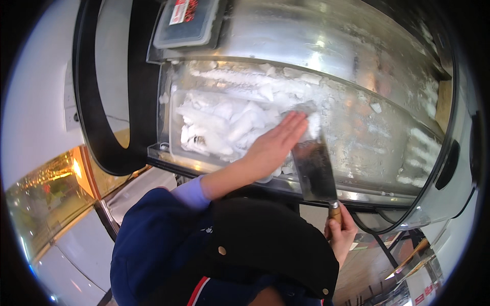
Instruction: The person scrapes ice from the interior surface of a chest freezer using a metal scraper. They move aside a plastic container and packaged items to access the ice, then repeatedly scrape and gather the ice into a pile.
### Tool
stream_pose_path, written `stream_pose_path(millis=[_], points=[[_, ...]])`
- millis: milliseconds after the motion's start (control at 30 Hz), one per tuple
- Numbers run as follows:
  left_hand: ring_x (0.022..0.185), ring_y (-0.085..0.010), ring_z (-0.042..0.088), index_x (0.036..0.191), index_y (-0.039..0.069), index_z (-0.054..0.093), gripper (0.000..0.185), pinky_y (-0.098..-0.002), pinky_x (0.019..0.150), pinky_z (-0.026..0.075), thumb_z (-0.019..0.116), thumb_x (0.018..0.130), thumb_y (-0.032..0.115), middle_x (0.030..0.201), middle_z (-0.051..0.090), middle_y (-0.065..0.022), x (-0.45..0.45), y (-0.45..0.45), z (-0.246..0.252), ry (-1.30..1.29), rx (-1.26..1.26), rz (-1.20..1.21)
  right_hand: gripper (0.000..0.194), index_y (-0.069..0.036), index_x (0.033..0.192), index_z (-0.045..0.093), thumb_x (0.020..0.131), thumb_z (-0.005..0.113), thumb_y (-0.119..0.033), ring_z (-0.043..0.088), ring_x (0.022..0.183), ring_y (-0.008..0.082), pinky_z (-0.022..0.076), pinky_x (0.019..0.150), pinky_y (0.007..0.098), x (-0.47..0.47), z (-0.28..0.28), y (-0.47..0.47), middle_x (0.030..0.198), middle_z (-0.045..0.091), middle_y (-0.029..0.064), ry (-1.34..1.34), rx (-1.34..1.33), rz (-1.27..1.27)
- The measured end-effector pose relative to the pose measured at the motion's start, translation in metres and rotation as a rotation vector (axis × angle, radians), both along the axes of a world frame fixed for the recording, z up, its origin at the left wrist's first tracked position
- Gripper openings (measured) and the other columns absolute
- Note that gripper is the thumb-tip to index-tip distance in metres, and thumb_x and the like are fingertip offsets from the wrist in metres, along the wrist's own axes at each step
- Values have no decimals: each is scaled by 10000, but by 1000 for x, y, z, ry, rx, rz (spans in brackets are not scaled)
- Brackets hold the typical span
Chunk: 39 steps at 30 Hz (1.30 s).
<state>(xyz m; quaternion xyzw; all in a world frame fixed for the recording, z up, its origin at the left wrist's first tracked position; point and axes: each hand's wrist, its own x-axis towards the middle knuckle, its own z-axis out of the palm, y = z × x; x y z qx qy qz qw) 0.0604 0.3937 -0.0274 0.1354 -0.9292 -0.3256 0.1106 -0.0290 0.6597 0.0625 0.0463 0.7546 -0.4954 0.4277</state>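
Note:
My right hand (342,229) grips the wooden handle of a cleaver (314,168), whose broad metal blade points up into a frosty metal display case. My left hand (277,143) lies with its fingers extended over loose white frost (314,124), just beyond the blade's far end. Its palm is turned down, so what lies under it is hidden. To the left of this hand stands a clear plastic bin (172,130) heaped with white frost or ice pieces (237,118). A small dark spot shows among the pieces.
A lidded plastic container (187,34) with a label stands at the case's back left. More frost (419,157) clings at the right end. The metal front edge (367,193) of the case runs before me, and a black curved frame (139,88) rises at the left.

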Motion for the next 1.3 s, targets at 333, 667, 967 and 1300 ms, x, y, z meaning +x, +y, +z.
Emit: stream_pose_path(millis=[333,667,967,1300], points=[[1132,-397,544,1330,8,446,508,-423,951,470,559,837,-35,1300,519,-226,112,-50,5,-101,41,393,417,14,1244,563,847,665,-66,544,597,116,446,532,237,25,4,3,758,607,58,261,109,6],[862,-351,604,1194,47,554,383,-402,738,510,598,823,-37,1095,568,-161,57,-39,11,-106,216,269,222,-30,1079,567,919,584,-182,425,450,66,304,362,223,-92,-157,28,612,459,-13,426,4,-677],[955,-348,608,1145,20,581,306,-390,811,508,605,841,-7,1076,600,-177,52,-41,12,-139,154,223,348,-8,1196,480,892,544,-163,666,791,387,536,660,461,-135,-167,-31,867,637,214,1028,1100,268],[917,-301,635,1131,3,583,279,-342,798,518,598,853,-18,1042,609,-166,48,-27,9,-96,191,134,364,104,1111,472,813,569,-80,674,621,305,555,542,392,-40,-108,-145,738,623,175,1068,910,595]])
